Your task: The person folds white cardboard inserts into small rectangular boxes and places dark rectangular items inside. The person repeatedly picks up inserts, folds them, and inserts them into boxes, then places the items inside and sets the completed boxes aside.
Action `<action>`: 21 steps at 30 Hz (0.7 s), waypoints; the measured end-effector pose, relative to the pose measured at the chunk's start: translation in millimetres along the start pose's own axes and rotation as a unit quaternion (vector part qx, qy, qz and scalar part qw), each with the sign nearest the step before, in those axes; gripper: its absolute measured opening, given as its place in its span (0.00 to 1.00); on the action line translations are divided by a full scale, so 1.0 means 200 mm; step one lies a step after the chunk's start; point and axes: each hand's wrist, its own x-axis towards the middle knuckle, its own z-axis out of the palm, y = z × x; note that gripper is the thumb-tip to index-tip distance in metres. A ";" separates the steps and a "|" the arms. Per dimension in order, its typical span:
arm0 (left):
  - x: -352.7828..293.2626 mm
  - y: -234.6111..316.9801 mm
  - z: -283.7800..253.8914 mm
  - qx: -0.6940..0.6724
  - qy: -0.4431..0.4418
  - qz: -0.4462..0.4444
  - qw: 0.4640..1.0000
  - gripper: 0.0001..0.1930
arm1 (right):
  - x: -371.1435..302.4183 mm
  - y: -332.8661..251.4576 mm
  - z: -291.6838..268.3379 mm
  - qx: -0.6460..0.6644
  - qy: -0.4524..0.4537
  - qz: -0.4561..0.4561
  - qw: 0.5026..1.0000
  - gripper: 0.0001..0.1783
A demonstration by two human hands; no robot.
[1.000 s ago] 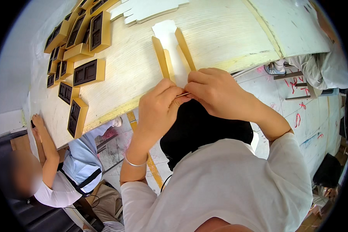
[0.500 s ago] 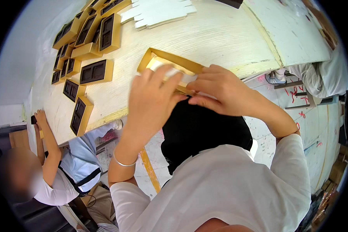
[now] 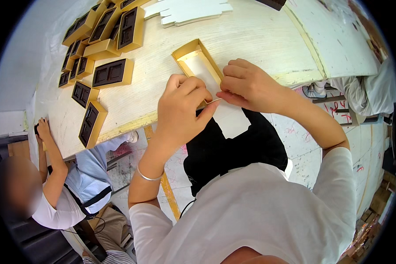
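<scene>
A gold cardboard box (image 3: 195,58) with a white inside lies open on the pale wooden table (image 3: 259,39), near its front edge. My left hand (image 3: 182,108) pinches the box's near end, fingers curled. My right hand (image 3: 246,84) grips the box's right wall and the edge of its white flap (image 3: 231,119), which hangs over the table edge toward my lap. Both hands meet at the near corner of the box.
Several gold boxes with dark brown inserts (image 3: 112,72) are spread over the table's left side. A stack of flat white card blanks (image 3: 191,11) lies at the far edge. Another person (image 3: 61,189) sits at lower left with a hand on the table's corner.
The gold box has swung from standing on edge to lying flat with its open side up. Both my hands have stayed at its near end.
</scene>
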 end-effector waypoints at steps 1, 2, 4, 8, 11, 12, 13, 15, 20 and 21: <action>0.00 0.02 0.01 -0.005 0.006 -0.019 1.000 0.10 | 0.00 -0.01 0.00 0.019 0.002 0.022 1.000 0.09; -0.01 0.05 0.03 -0.010 0.011 -0.037 0.999 0.10 | -0.01 -0.01 0.01 0.037 0.005 0.044 0.998 0.08; -0.01 0.08 0.07 -0.030 0.032 -0.048 0.998 0.13 | -0.01 -0.04 0.01 0.078 0.005 0.085 0.993 0.08; -0.02 0.06 0.11 -0.113 0.050 -0.107 0.987 0.08 | -0.03 -0.10 -0.08 0.218 -0.025 0.203 0.954 0.13; -0.03 0.05 0.09 -0.113 0.022 -0.118 0.986 0.05 | -0.09 -0.12 -0.12 0.059 -0.026 0.094 0.994 0.24; -0.01 0.06 0.06 -0.131 0.002 -0.135 0.982 0.04 | -0.11 -0.12 -0.13 -0.050 -0.016 0.018 0.998 0.28; 0.01 0.07 0.04 -0.148 -0.018 -0.151 0.977 0.04 | -0.13 -0.11 -0.10 -0.054 -0.018 0.008 0.998 0.30; 0.02 0.05 0.02 -0.165 -0.055 -0.142 0.974 0.07 | -0.17 -0.09 -0.02 -0.060 -0.019 -0.013 0.998 0.34; 0.02 -0.05 -0.02 -0.340 -0.063 -0.132 0.929 0.15 | -0.04 -0.06 0.05 0.125 0.126 0.079 0.981 0.19; 0.01 -0.07 -0.01 -0.348 -0.057 -0.131 0.927 0.16 | -0.01 -0.07 0.04 0.196 0.119 0.137 0.964 0.19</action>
